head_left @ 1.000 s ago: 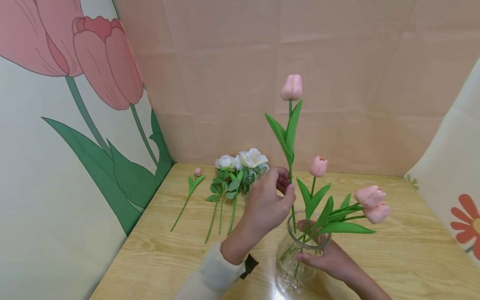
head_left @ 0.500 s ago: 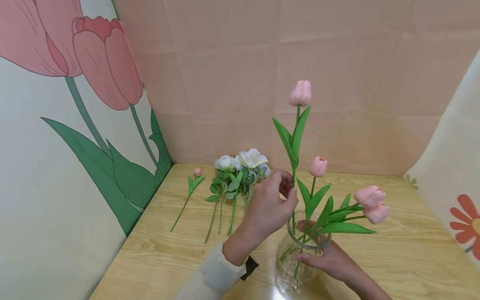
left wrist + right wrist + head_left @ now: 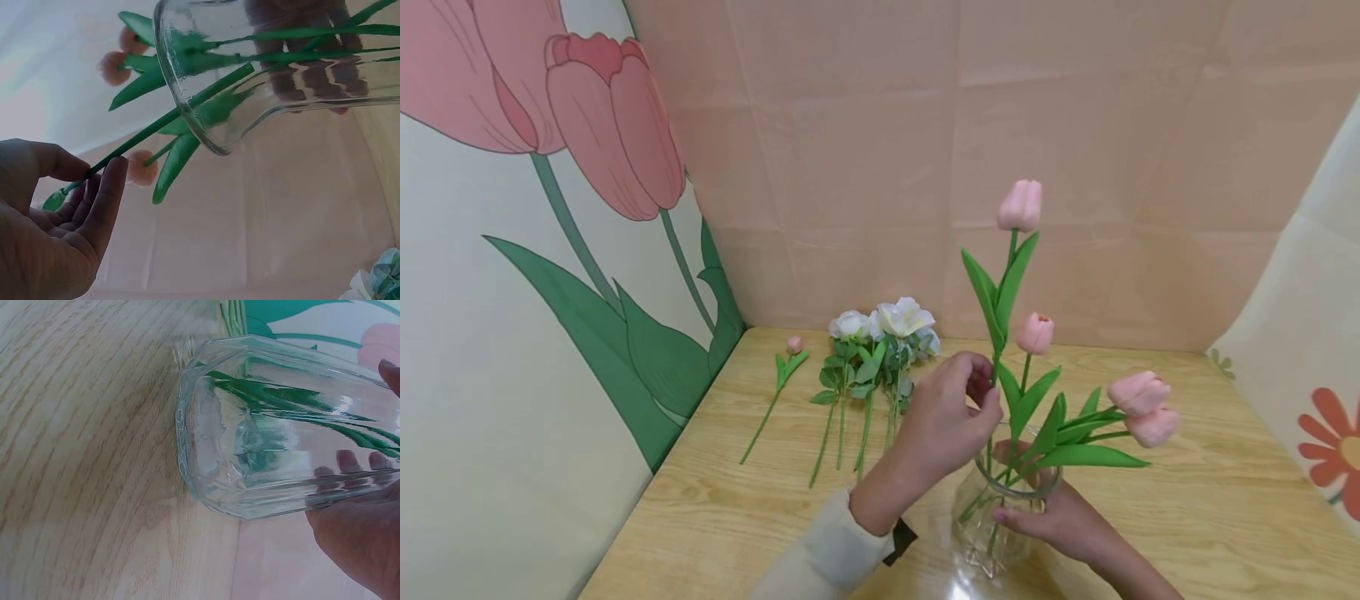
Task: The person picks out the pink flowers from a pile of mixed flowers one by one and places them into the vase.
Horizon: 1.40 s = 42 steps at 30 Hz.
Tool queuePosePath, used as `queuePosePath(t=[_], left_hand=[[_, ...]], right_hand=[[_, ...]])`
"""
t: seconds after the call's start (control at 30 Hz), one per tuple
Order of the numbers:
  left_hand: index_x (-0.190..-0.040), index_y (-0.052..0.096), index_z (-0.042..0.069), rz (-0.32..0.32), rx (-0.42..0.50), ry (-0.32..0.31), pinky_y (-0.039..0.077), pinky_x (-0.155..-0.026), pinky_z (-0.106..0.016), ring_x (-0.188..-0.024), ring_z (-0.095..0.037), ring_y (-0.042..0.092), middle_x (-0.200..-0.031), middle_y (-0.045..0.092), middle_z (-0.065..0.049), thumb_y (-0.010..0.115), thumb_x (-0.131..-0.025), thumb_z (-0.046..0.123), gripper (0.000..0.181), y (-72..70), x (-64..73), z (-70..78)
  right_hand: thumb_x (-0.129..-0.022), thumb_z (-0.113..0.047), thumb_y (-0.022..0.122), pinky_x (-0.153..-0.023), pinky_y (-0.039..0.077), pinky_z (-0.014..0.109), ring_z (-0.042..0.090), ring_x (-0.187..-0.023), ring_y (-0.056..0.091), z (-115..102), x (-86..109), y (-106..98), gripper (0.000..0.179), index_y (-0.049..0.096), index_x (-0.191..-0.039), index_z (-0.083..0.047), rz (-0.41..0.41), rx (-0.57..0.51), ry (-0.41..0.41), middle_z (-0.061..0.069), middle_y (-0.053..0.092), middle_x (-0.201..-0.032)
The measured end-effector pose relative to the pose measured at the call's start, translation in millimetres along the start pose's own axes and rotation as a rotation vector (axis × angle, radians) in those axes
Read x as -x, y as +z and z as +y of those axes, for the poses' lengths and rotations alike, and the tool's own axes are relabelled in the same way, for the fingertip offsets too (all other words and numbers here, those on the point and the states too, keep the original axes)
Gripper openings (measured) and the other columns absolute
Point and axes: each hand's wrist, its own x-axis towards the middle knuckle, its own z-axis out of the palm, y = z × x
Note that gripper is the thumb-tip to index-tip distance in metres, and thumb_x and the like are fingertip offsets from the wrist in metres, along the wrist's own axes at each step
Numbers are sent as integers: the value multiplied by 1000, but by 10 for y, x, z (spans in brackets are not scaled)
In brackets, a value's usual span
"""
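Observation:
Between thumb and fingers my left hand [image 3: 943,421] pinches the green stem of a pink tulip [image 3: 1020,206]. In the left wrist view that stem [image 3: 140,134] passes through the mouth of a clear glass vase [image 3: 181,81], and its lower end sits inside. My right hand [image 3: 1060,517] grips the vase [image 3: 992,533] below its rim; in the right wrist view fingers [image 3: 350,462] show through the glass. The vase holds one tulip [image 3: 1036,333] standing fairly upright and two more tulips [image 3: 1138,393] leaning right over the rim.
One pink tulip [image 3: 781,379] lies on the wooden table [image 3: 700,508] at the left. White flowers [image 3: 902,318] with leafy stems lie beside it, near the back wall [image 3: 850,167]. A tulip-printed panel [image 3: 475,333] borders the left side.
My left hand has moved slightly right and down with its tulip. The tulip's stem has sunk deeper into the vase and its head is lower. My right hand has stayed on the vase.

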Motion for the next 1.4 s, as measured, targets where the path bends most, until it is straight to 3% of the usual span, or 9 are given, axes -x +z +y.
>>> queuePosePath(t=[0.17,0.4,0.67,0.77,0.87,0.93,1.03,1.2,1.4], left_hand=[[-111,62,5,-11,-16,26,48,-65,-8,-81,1,57,-92,61,4,64,-95,8,16,26,12,-12],[-109,61,8,-42,-50,39,47,-64,-7,-80,1,57,-92,60,5,65,-95,9,14,92,43,-56],[-108,62,7,-73,-64,61,46,-67,-5,-79,3,56,-92,61,4,67,-94,7,15,160,76,-107],[-107,62,8,-89,-76,71,46,-67,-4,-78,4,55,-92,62,4,67,-93,7,15,186,84,-126],[-107,63,7,-102,-88,80,45,-66,-3,-78,5,55,-91,63,4,68,-92,6,15,214,97,-145],[-107,64,7,-111,-100,87,45,-66,-3,-77,6,55,-91,63,5,68,-92,6,15,232,109,-162],[-106,65,6,-121,-105,97,45,-66,-3,-77,7,56,-90,64,5,68,-92,5,15,249,126,-184],[-104,66,8,-158,-136,84,45,-67,-2,-78,8,57,-92,65,6,69,-91,6,14,248,141,-203],[-103,67,13,-239,-205,29,44,-66,-3,-76,9,55,-90,64,11,70,-93,13,10,236,135,-200]], right_hand=[[-87,-14,78,-98,39,73,52,-132,42,2,-1,1,73,38,-147,-2,-1,10,-2,22,52,-142],[-86,-16,80,-99,41,67,32,-131,49,-10,16,7,73,41,-148,-8,15,52,3,17,55,-143],[-87,-19,79,-99,39,72,48,-132,43,-16,-2,6,77,37,-150,-5,6,33,5,21,51,-146],[-88,-18,79,-99,40,69,33,-134,46,0,-2,0,77,37,-152,-10,5,42,-11,18,50,-148],[-88,-17,79,-101,43,56,12,-132,47,14,1,-3,77,38,-153,-15,9,67,-22,13,49,-150],[-87,-17,79,-100,45,50,6,-130,47,19,2,-1,77,38,-153,-16,14,85,-26,12,49,-150],[-87,-18,79,-100,44,52,18,-132,48,15,5,3,79,37,-153,-12,20,96,-23,15,49,-150],[-87,-17,79,-99,40,67,45,-133,44,2,1,7,80,35,-153,-6,15,64,-8,21,46,-150],[-88,-17,78,-97,37,75,55,-135,39,0,0,1,80,33,-153,-2,-7,37,1,27,42,-152]])
